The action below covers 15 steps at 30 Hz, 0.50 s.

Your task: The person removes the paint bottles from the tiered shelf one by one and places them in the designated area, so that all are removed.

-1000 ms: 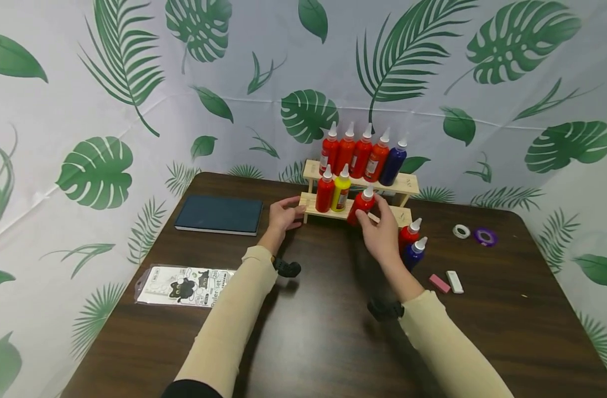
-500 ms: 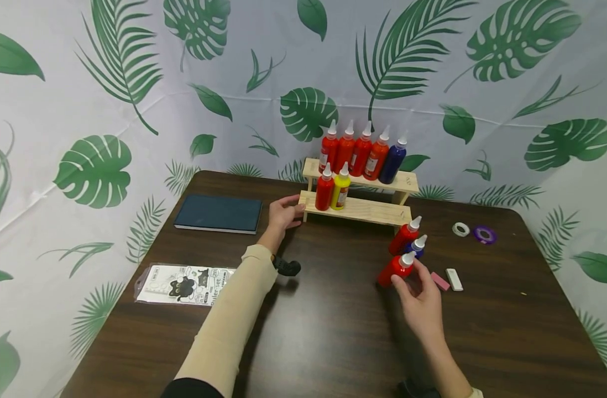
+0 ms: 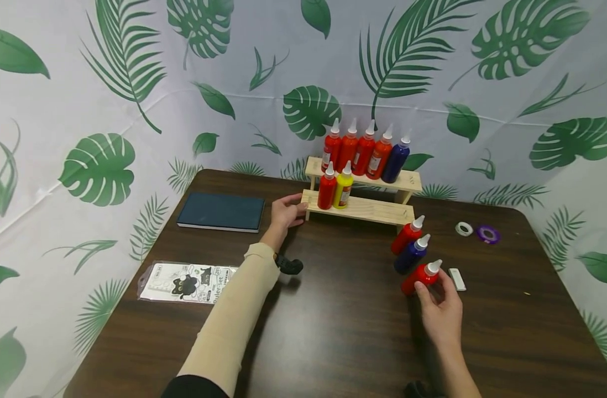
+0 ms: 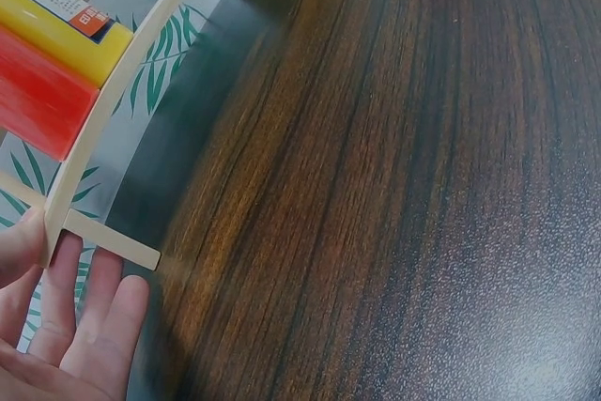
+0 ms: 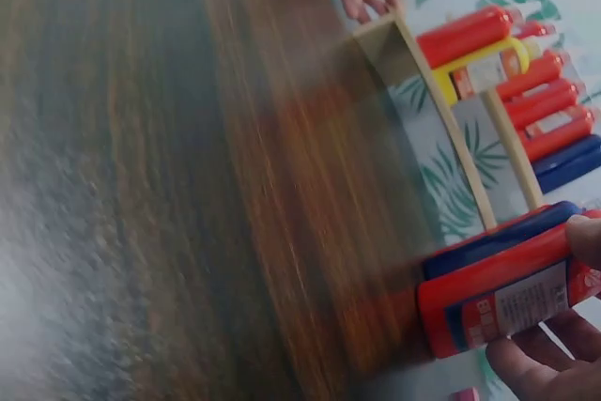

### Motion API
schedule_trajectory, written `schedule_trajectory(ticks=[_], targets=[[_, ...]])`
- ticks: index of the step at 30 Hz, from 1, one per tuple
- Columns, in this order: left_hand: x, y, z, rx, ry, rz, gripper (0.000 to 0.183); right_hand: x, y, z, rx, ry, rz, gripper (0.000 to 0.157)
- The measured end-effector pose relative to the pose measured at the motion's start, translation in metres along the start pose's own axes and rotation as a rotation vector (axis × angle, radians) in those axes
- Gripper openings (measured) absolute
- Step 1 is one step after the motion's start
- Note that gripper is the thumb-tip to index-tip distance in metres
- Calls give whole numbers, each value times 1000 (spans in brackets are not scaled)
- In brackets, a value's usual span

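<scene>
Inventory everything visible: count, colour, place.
Table: one, brown, underneath
Rack: one, pale wood, table's back
Racked bottles: seven (five red, one blue, one yellow), both tiers
Loose bottles: two, red, blue, near rack
Held bottle: one, red, in right hand
Notebook: one, dark blue, table's left
Ruler set: one, white, table's left
Tape rolls: two, white, purple, table's right
Erasers: two, white, pink, table's right
Leafy backdrop: one, white-green, behind
Wristbands: two, black, worn
Left hand: one, at rack's left end
Right hand: one, around held bottle

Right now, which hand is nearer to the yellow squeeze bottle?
Left. The left hand grips the wooden rack left of the yellow squeeze bottle; the right hand, farther off to its right, holds a red squeeze bottle.
</scene>
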State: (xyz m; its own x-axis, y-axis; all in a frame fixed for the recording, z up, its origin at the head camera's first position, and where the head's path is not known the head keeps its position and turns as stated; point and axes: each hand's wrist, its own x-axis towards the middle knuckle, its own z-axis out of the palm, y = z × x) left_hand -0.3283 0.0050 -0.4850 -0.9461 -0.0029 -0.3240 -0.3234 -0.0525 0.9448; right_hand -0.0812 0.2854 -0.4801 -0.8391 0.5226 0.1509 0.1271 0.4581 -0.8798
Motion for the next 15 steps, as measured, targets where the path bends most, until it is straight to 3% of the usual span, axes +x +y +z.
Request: schedule_trajectory(ticks=[15], targets=[[-1,0,0,-2,-2,-4,35,8,-4,-5,-16,-52,5,63]])
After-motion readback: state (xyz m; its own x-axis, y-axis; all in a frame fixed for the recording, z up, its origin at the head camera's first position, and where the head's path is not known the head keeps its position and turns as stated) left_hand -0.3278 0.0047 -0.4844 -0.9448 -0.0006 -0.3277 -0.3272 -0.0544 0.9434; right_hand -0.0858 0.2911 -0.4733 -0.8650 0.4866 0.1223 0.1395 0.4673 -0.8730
